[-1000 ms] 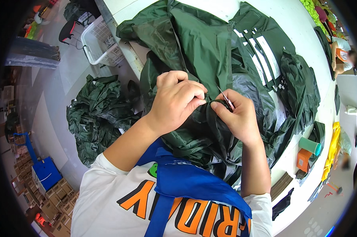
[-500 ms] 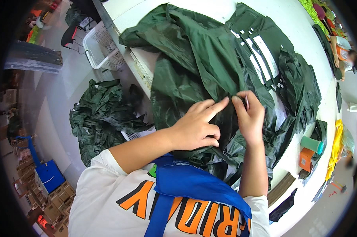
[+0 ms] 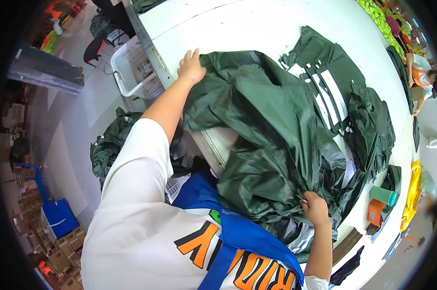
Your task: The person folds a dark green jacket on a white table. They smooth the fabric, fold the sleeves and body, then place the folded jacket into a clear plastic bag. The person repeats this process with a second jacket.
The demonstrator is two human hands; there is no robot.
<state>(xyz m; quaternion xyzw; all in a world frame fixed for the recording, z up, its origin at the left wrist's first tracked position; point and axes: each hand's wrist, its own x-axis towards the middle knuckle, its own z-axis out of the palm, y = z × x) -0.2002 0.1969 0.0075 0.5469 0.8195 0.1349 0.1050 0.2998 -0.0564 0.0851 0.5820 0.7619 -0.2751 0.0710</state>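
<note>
A large dark green, slightly shiny garment lies crumpled over the white table, its near part bunched against my apron. My left hand is stretched out to the garment's far left corner, fingers apart, its side touching the cloth's edge. Close to my body on the right, my right hand is closed on a gathered fold of the garment. A small, thin, pale end of something pokes out by its fingers, too small to name. Right of the garment are flat dark green pieces with white strips.
More crumpled green cloth lies on the right of the table, near a teal thread cone and an orange box. A white basket and a green cloth heap stand off the left edge. Another person is far right.
My left hand has moved from the middle of the garment up to its far left corner. My right hand has come down toward my body, and the cloth has shifted and folded.
</note>
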